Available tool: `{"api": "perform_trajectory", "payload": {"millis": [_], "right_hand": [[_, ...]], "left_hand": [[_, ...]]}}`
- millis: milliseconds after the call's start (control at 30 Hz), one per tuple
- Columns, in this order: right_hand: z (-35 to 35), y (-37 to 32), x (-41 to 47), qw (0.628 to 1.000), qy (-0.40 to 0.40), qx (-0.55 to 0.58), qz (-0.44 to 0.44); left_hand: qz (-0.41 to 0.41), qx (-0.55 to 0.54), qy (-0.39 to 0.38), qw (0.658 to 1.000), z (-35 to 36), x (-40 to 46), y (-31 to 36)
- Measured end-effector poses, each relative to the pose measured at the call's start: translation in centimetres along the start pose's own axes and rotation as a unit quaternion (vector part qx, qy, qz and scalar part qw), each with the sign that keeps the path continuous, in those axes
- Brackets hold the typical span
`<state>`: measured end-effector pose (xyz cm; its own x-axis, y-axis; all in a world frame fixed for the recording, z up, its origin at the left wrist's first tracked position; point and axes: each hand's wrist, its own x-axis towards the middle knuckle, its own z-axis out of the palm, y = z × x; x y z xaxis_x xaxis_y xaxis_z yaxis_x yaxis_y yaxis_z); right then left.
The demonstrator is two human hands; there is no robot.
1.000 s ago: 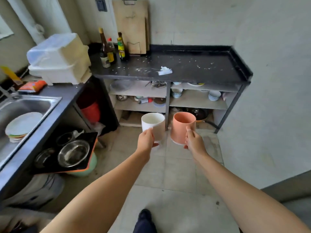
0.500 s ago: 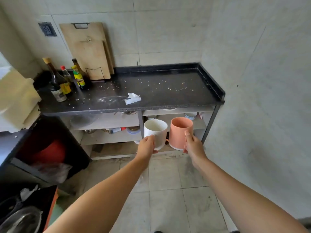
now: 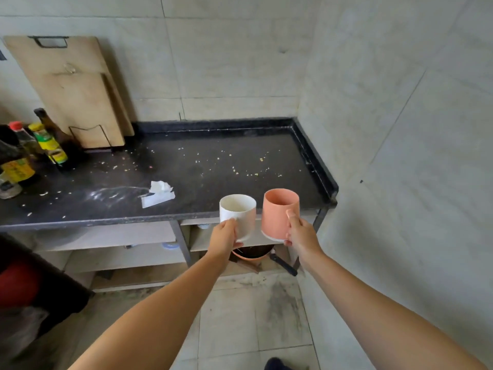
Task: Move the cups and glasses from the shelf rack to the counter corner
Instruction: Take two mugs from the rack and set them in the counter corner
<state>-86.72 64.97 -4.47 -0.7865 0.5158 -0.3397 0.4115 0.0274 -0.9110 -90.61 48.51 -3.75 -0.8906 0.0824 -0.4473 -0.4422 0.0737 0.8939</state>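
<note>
My left hand (image 3: 224,237) grips a white cup (image 3: 238,213) by its near side. My right hand (image 3: 300,233) grips a salmon-pink cup (image 3: 277,212), thumb up on its wall. Both cups are upright and side by side in the air, level with the front edge of the black counter (image 3: 202,166). The counter's back right corner (image 3: 290,134), where two tiled walls meet, is bare apart from crumbs. Under the counter, open shelves (image 3: 106,239) hold a few dishes, mostly hidden.
A crumpled white tissue (image 3: 158,193) lies on the counter left of the cups. Several sauce bottles (image 3: 32,153) stand at the far left, with wooden cutting boards (image 3: 69,92) leaning on the wall behind. A pan (image 3: 253,252) sits on the lower shelf below my hands.
I have stepped closer to the counter. Both cups have risen from shelf height to the counter's front edge, still held side by side.
</note>
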Motion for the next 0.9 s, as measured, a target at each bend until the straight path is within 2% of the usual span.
{"api": "perform_trajectory", "payload": {"millis": [300, 667, 900], "right_hand": [[-2.7, -3.8, 14.9, 1.000, -0.013, -0.001, 0.009], [0.1, -8.8, 32.3, 0.998, 0.012, 0.023, 0.054], [2.1, -11.2, 43.5, 0.994, 0.044, 0.024, 0.101]], "left_hand": [[-0.003, 0.019, 0.012, 1.000, 7.7, 11.2, 5.5], [-0.041, 0.025, -0.004, 0.999, 12.3, 29.7, 11.8], [-0.060, 0.013, -0.044, 0.997, 16.1, 40.4, 16.2]]}}
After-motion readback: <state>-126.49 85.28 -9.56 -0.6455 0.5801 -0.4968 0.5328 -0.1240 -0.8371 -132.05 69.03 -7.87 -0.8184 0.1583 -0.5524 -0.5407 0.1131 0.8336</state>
